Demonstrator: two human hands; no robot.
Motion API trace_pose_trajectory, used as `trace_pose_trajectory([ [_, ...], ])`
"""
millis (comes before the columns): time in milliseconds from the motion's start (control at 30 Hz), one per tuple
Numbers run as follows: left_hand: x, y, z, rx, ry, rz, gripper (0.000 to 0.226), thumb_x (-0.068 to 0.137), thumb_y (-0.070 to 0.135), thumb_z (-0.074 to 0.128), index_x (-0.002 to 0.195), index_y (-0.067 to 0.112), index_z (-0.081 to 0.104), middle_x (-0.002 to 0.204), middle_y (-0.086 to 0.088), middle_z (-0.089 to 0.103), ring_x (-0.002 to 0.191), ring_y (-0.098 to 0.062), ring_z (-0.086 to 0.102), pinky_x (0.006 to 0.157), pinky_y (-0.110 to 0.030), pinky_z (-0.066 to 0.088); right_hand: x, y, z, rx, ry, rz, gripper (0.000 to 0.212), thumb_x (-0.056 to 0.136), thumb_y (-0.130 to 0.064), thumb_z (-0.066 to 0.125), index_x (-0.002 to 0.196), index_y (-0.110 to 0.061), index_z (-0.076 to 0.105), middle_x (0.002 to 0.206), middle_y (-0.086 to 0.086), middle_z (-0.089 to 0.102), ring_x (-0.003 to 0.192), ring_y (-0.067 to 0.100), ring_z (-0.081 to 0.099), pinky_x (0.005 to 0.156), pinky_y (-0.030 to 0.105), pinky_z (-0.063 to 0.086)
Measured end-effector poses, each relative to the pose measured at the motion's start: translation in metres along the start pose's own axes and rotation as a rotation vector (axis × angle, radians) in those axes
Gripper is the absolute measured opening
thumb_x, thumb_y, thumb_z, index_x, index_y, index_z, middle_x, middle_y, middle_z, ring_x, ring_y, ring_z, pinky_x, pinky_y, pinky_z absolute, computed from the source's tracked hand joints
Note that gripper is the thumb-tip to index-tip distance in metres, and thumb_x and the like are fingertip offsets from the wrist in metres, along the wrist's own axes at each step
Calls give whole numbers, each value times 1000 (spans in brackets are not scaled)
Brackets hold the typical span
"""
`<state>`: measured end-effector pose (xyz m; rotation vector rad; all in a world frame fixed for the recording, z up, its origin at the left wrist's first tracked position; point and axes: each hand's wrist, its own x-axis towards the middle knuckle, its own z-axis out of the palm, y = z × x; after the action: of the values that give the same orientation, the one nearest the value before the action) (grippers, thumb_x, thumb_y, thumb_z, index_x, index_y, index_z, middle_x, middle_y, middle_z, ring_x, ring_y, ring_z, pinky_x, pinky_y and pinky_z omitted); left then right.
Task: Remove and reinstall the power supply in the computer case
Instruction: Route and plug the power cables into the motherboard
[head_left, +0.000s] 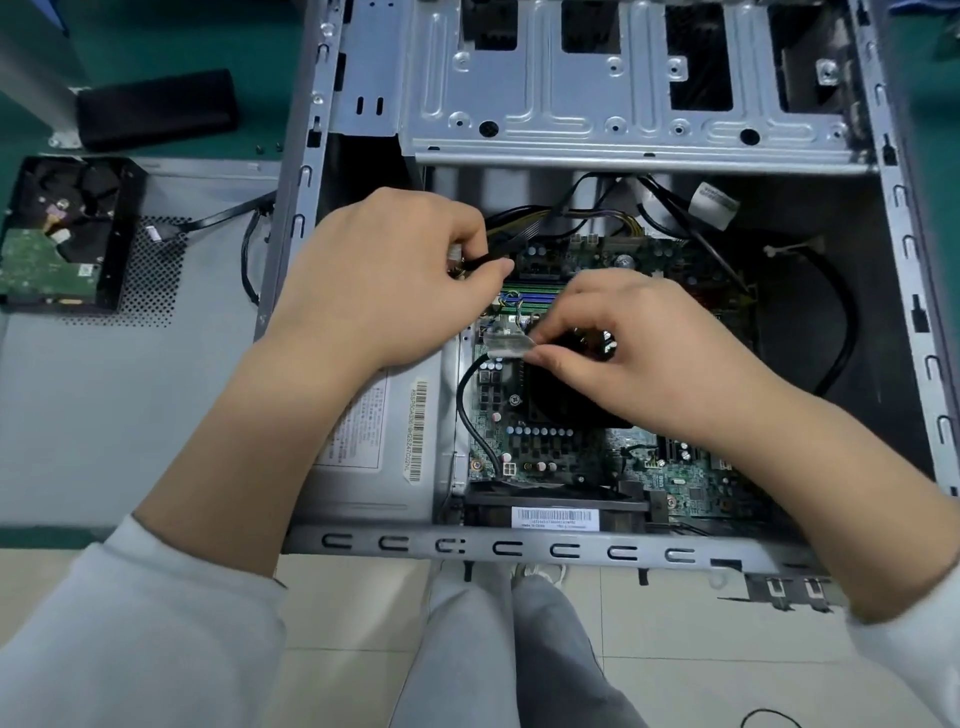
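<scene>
Hard drive: out of the case, lying on the flat grey side panel at far left, likely put there to make room.
Black block: on the green bench behind the drive, well apart from the work.
Computer case: lying on its side, open side up, so everything inside can be reached from above.
Power supply: grey box with a white sticker, sitting in the near left corner of the case, partly under the left arm. Looks in its place, but cannot tell if screwed in.
Left hand: fingers curled, pinching a black cable near a small white plug, over the top edge of the board. Probably holding the wires aside or feeding them.
Motherboard: green, flat on the bottom of the case, black round fan in the middle.
Right hand: thumb and fingers pinching a clear plastic plug just above the fan, with a black wire looping down from it. Likely lining it up for its socket.
Drive cage: bare metal at the top, empty slots showing.
</scene>
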<state>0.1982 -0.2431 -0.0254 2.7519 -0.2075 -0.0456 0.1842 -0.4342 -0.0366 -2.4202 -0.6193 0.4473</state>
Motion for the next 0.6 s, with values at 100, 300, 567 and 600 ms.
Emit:
trace_pose_trajectory([
  [100, 1, -1, 0, -1, 9, -8, 29, 84, 54, 54, 68, 29, 53, 61, 9, 53, 65, -15, 49, 53, -17, 28, 4, -1, -6, 127, -174, 74, 7, 80, -25, 75, 81, -27, 68, 73, -10, 67, 66, 0, 57, 68, 17, 45],
  [300, 0, -1, 1, -6, 18, -20, 29, 84, 53, 55, 66, 30, 52, 60, 10, 50, 63, -14, 46, 51, -19, 26, 14, -13, 2, 58, -627, -129, 37, 85, -8, 66, 108, -38, 62, 78, -13, 67, 70, -7, 57, 63, 10, 42],
  [567, 0, -1, 1, 3, 33, -24, 27, 84, 52, 56, 67, 31, 52, 58, 10, 50, 63, -15, 48, 50, -19, 26, 21, -16, 23, -736, -372, -681, 14, 87, -25, 52, 86, -26, 66, 91, -5, 56, 101, 23, 45, 71, 31, 22],
  [600, 0, 0, 1, 3, 36, -22, 27, 84, 52, 55, 66, 31, 51, 58, 10, 50, 63, -15, 48, 49, -19, 25, 20, -14, 24, -746, -359, -666, 17, 85, -25, 51, 84, -25, 68, 94, -3, 54, 101, 24, 44, 71, 32, 19],
])
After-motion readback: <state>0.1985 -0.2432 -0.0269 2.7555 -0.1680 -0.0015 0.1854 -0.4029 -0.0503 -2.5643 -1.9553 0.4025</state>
